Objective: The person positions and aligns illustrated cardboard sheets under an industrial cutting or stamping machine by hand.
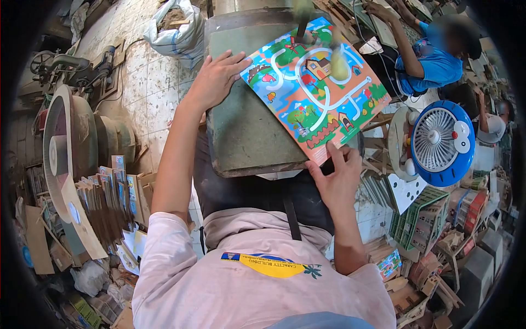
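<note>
A printed board (pixel 290 104) with a house, trees and white winding tracks lies turned at an angle on a worn green machine table (pixel 241 131). My left hand (pixel 221 79) rests flat with fingers stretched out, their tips against the board's left corner. At the near corner my right hand (pixel 338 175) pinches the board's edge between thumb and fingers. Above the board's far part is a blurred greenish machine part with a dark upright rod (pixel 302 28). A blurred yellowish piece (pixel 339 66) hangs over the board's right side.
A blue fan (pixel 442 143) stands at right, near a green crate (pixel 419 216). Beyond it a person in a blue shirt (pixel 438 63) sits working. At left are a large wheel-shaped machine (pixel 68 148) and stacked boards (pixel 107 200). A white sack (pixel 174 33) stands at the back.
</note>
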Available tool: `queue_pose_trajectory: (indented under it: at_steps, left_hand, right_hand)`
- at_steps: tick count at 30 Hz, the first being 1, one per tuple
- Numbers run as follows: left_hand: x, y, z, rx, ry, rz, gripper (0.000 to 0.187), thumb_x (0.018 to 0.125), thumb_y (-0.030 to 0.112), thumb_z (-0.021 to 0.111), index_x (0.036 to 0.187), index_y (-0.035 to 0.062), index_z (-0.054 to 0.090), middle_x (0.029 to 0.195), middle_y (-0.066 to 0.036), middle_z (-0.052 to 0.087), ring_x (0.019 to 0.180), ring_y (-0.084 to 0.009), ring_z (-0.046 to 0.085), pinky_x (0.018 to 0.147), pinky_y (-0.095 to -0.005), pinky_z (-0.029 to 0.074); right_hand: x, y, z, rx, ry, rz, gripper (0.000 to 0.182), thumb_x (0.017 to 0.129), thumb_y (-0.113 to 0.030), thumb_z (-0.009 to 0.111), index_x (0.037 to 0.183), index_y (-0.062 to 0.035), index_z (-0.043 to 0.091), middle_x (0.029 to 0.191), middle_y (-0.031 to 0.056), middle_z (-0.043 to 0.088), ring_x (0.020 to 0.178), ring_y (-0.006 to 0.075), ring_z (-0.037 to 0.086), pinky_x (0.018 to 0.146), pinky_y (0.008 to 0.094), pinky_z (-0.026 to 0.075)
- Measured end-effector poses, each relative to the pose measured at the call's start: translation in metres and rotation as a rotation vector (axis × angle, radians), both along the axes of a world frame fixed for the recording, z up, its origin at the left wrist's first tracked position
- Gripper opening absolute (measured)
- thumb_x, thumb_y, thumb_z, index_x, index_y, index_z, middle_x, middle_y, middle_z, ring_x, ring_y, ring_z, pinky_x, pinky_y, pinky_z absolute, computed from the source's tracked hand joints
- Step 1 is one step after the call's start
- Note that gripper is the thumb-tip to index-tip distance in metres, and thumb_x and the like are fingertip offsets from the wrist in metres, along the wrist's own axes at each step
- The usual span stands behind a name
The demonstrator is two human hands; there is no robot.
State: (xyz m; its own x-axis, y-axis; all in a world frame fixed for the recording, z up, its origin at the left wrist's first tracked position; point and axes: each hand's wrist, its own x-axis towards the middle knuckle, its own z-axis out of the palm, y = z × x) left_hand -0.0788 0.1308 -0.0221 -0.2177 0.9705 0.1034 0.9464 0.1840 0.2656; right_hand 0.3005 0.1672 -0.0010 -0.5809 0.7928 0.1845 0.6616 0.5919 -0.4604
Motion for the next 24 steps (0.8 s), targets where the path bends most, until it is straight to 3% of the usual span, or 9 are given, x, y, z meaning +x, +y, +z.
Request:
queue_pose_trajectory:
  at_steps: [8, 24]
  left_hand:
    - [-0.008, 0.004, -0.004, 0.014, 0.022, -0.021, 0.043, 0.108, 0.023, 0.059, 0.151, 0.0245, 0.061, 0.162, -0.002, 0.053, 0.153, -0.0333, 0.044, 0.126, -0.0638, 0.029]
    - [0.006, -0.012, -0.010, 0.085, 0.023, 0.022, 0.045, 0.105, 0.017, 0.062, 0.150, 0.0222, 0.063, 0.157, -0.004, 0.059, 0.150, -0.0333, 0.048, 0.124, -0.0624, 0.033]
  right_hand:
    - [-0.005, -0.004, -0.008, 0.014, 0.065, -0.029, 0.065, 0.075, -0.038, 0.095, 0.125, -0.0033, 0.074, 0.105, 0.0142, 0.057, 0.098, 0.0327, 0.054, 0.085, 0.0467, 0.045]
    - [0.005, 0.055, -0.001, -0.009, 0.094, 0.067, 0.061, 0.074, -0.031, 0.093, 0.122, 0.0015, 0.075, 0.100, 0.0139, 0.057, 0.096, 0.0328, 0.056, 0.084, 0.0450, 0.047]
